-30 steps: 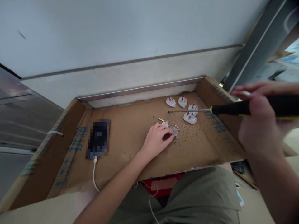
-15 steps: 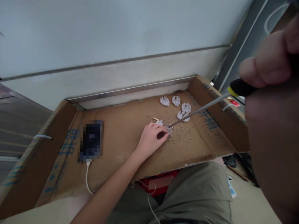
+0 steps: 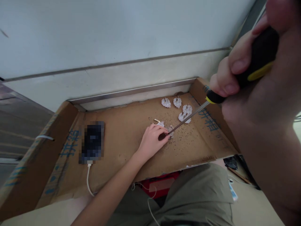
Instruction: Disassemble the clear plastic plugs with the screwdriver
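My left hand (image 3: pixel 151 141) rests on the cardboard sheet (image 3: pixel 122 138) and pinches a clear plastic plug part (image 3: pixel 169 131) against it. My right hand (image 3: pixel 256 81), close to the camera at the upper right, grips a black and yellow screwdriver (image 3: pixel 235 80). The screwdriver's metal shaft slants down to the left and its tip touches the plug part beside my left fingers. A small brass pin (image 3: pixel 156 121) lies just beyond my left hand.
Several clear plug pieces (image 3: pixel 180 108) with metal prongs sit in a cluster at the sheet's far right. A phone (image 3: pixel 91 142) with a white cable lies on the left. Dark specks dot the cardboard. The sheet's edges fold up; a wall stands behind.
The screwdriver swung from level above the plug pieces down to a slant, tip now on the held plug part. My right hand came closer to the camera. My left hand stayed put.
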The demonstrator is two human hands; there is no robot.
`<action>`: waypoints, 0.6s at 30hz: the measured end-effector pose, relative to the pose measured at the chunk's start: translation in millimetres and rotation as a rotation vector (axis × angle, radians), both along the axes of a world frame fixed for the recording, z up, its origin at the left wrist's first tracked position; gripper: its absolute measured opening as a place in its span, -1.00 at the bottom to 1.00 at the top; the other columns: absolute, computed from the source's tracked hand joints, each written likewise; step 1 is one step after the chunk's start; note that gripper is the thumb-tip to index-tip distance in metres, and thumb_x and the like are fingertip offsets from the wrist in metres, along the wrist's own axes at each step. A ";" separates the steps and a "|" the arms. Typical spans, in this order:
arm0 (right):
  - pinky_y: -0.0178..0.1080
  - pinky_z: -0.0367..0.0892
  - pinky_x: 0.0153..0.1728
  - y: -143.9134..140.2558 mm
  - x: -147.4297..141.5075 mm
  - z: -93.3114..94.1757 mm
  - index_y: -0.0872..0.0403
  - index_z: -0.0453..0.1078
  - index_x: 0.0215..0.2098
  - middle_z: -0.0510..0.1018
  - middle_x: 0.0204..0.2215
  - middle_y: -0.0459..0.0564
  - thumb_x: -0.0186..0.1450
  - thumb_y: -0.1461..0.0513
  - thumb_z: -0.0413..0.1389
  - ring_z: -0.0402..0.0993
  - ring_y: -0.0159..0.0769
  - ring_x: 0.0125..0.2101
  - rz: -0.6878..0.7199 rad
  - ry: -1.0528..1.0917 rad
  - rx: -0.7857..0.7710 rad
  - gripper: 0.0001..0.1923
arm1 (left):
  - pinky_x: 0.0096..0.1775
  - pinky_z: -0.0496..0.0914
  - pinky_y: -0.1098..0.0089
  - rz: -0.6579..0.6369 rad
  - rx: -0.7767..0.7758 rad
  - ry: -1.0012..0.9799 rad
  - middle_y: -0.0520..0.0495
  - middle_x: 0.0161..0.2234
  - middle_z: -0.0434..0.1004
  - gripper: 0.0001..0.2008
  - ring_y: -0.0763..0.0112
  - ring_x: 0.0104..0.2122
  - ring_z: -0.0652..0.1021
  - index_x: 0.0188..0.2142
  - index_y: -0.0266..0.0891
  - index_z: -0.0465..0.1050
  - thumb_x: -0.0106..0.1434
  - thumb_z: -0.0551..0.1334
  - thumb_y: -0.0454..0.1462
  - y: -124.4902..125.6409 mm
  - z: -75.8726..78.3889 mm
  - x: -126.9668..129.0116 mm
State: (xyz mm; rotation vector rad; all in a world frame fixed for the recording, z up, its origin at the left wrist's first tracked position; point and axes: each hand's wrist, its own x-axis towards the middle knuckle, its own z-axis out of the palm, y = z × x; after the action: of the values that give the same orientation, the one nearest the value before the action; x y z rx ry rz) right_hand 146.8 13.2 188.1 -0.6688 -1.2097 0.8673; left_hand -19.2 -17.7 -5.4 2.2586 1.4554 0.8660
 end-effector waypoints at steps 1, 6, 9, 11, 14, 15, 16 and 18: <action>-0.36 -0.13 -0.80 0.3 0.8 -0.7 0.05 0.04 -0.44 0.08 -0.70 -0.23 0.33 -0.17 -0.19 -0.03 -0.52 -0.77 0.018 0.000 0.022 -0.51 | -0.08 0.30 0.22 0.000 0.002 -0.003 -0.02 -0.22 0.57 -0.88 0.30 -0.16 0.45 -0.30 -0.14 0.49 0.22 0.22 -0.19 -0.1 0.1 0.0; -0.40 -0.10 -0.80 1.7 3.4 -2.6 0.06 0.04 -0.44 0.05 -0.67 -0.21 0.34 -0.13 -0.19 -0.01 -0.54 -0.76 0.023 0.006 0.002 -0.54 | -0.07 0.29 0.22 -0.001 0.002 -0.006 -0.01 -0.22 0.57 -0.88 0.30 -0.16 0.44 -0.30 -0.15 0.49 0.22 0.22 -0.19 -0.2 0.1 0.3; -0.41 -0.12 -0.80 -1.2 -1.2 -0.6 0.07 0.05 -0.44 0.06 -0.67 -0.20 0.36 0.09 -0.11 -0.01 -0.55 -0.75 -0.006 0.028 0.001 -0.72 | -0.08 0.29 0.21 0.001 0.002 -0.002 -0.01 -0.22 0.57 -0.88 0.29 -0.16 0.44 -0.30 -0.14 0.49 0.22 0.22 -0.19 -0.1 0.0 0.3; -0.40 -0.14 -0.80 -4.4 -5.2 1.0 0.07 0.04 -0.43 0.08 -0.67 -0.21 0.33 0.18 -0.10 -0.02 -0.55 -0.75 -0.039 0.037 0.002 -0.80 | -0.08 0.29 0.21 -0.001 0.000 0.004 -0.01 -0.22 0.57 -0.88 0.29 -0.16 0.44 -0.30 -0.14 0.49 0.22 0.22 -0.19 0.0 0.0 0.2; -0.38 -0.12 -0.79 -7.2 -9.3 1.9 0.04 -0.02 -0.37 0.13 -0.67 -0.23 0.29 0.23 -0.09 -0.01 -0.52 -0.74 -0.078 0.039 0.029 -0.87 | -0.08 0.29 0.22 -0.004 0.002 0.007 0.00 -0.22 0.57 -0.88 0.30 -0.16 0.44 -0.30 -0.14 0.49 0.22 0.22 -0.19 0.1 0.2 0.1; -0.37 -0.11 -0.78 -7.2 -10.0 1.8 0.03 -0.03 -0.34 0.15 -0.66 -0.23 0.29 0.25 -0.10 0.00 -0.51 -0.73 -0.084 0.042 0.040 -0.88 | -0.08 0.29 0.22 -0.006 0.004 0.007 0.00 -0.22 0.57 -0.88 0.30 -0.16 0.44 -0.30 -0.14 0.49 0.22 0.22 -0.19 0.0 0.3 0.1; -0.37 -0.10 -0.77 -7.0 -10.6 1.7 0.02 -0.04 -0.33 0.15 -0.65 -0.23 0.29 0.26 -0.10 0.01 -0.51 -0.73 -0.091 0.043 0.044 -0.88 | -0.08 0.29 0.22 -0.006 0.005 0.007 0.00 -0.22 0.57 -0.88 0.30 -0.16 0.45 -0.30 -0.14 0.49 0.22 0.22 -0.19 0.0 0.4 0.1; -0.37 -0.10 -0.75 -6.2 -11.4 1.3 0.02 -0.05 -0.33 0.15 -0.64 -0.22 0.31 0.27 -0.10 0.00 -0.51 -0.71 -0.111 0.042 0.040 -0.86 | -0.08 0.30 0.22 -0.007 0.005 0.007 -0.01 -0.22 0.57 -0.88 0.30 -0.16 0.45 -0.31 -0.14 0.49 0.22 0.21 -0.19 -0.1 0.5 0.1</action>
State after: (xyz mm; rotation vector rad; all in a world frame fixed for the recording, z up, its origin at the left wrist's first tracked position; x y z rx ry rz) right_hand 135.4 7.0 189.4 -0.6755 -1.1389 0.7589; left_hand -19.1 -17.8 -4.9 2.2712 1.4485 0.8616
